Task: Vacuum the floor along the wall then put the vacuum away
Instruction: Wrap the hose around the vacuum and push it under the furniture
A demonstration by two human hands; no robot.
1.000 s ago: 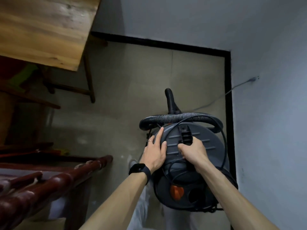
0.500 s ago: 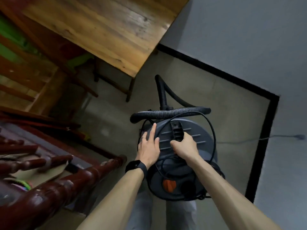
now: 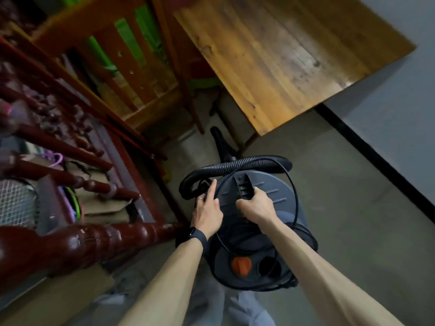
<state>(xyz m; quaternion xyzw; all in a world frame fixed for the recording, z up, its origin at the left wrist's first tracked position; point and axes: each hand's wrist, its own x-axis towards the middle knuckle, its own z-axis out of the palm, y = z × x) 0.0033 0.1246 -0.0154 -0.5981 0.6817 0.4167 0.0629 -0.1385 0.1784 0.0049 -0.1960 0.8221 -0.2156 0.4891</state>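
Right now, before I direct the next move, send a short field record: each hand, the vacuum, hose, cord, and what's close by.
left hand: flat on the canister vacuum lid, fingers straight
right hand: curled round the carry handle on top
hose: looped across the lid's far edge
power cord: loose loops over lid and body
left of vacuum: dark red turned-wood rail
ahead: wooden table, wooden chair beside it
right: wall with black baseboard

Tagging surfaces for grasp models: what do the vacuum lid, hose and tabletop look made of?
Round grey vacuum lid: moulded plastic, matte, raised ribs. Black corrugated hose: likely flexible plastic, slight sheen. Brown plank tabletop: wood, worn glossy varnish, visible grain.
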